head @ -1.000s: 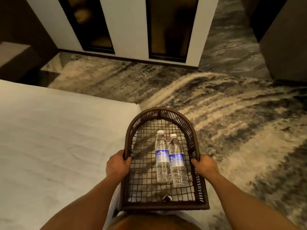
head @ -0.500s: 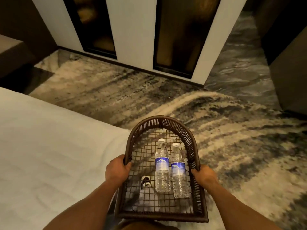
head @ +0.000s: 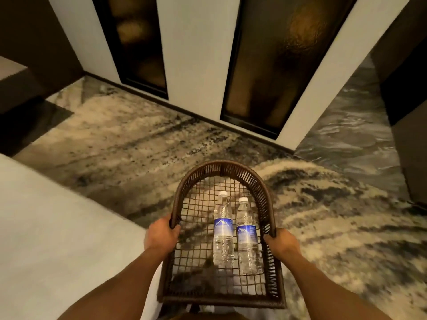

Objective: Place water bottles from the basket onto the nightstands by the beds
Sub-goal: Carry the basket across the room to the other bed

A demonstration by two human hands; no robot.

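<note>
Head view: the left hand (head: pixel 160 235) and right hand (head: pixel 280 243) each close around a side rim of the dark woven basket (head: pixel 221 166). Between the hands, two water bottles (head: pixel 223 229) lie side by side on its mesh bottom, caps pointing away. Left of the left hand is a white bed (head: pixel 57 227); patterned carpet (head: pixel 346 227) spreads beyond.

Two bottles (head: pixel 234 234) side by side in basket (head: pixel 221 166), bed (head: pixel 57 227) left, wall (head: pixel 196 54) ahead
</note>
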